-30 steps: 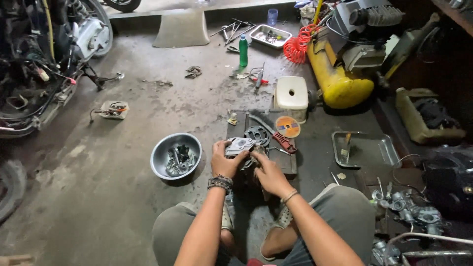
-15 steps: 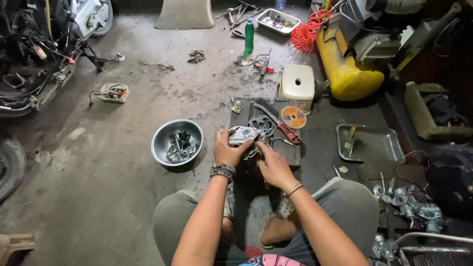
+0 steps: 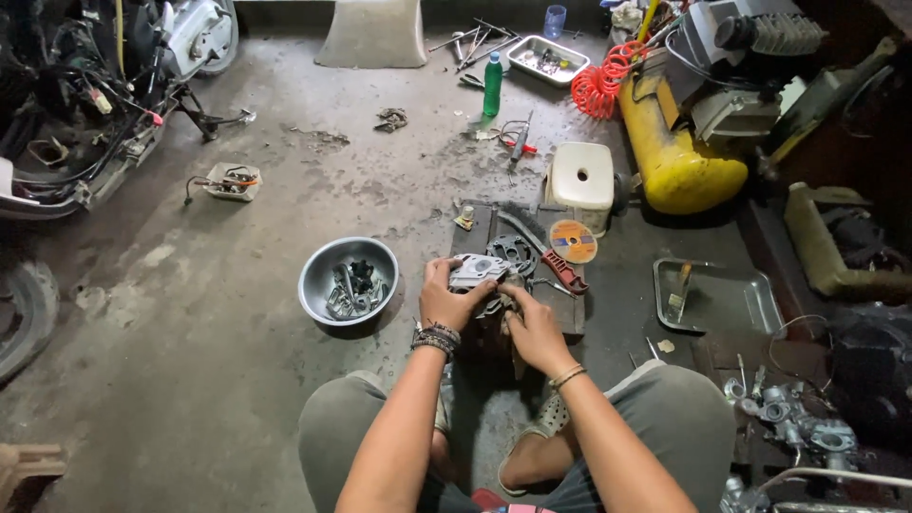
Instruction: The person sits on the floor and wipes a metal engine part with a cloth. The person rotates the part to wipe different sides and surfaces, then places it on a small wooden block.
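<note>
Here a small grey metal engine part [image 3: 478,273] is gripped in the left hand [image 3: 446,299], the fingers curled round its near side, and it is held just above the dark work mat [image 3: 570,313]. The right hand [image 3: 534,328] is pressed against the part's lower right edge, its fingers bent in close; whether anything small is pinched in them cannot be told. For the work to go well, the part would best be kept steady and low over the mat, so that any loose piece drops there and not on the floor. Left of the mat, a steel bowl [image 3: 323,275] of metal pieces is set; on the mat's far end a toothed black gear [image 3: 513,252] and a red-handled brush [image 3: 560,271] are laid. Right of the mat a flat metal tray [image 3: 750,294] is seen. The part's underside is hidden by both hands.
</note>
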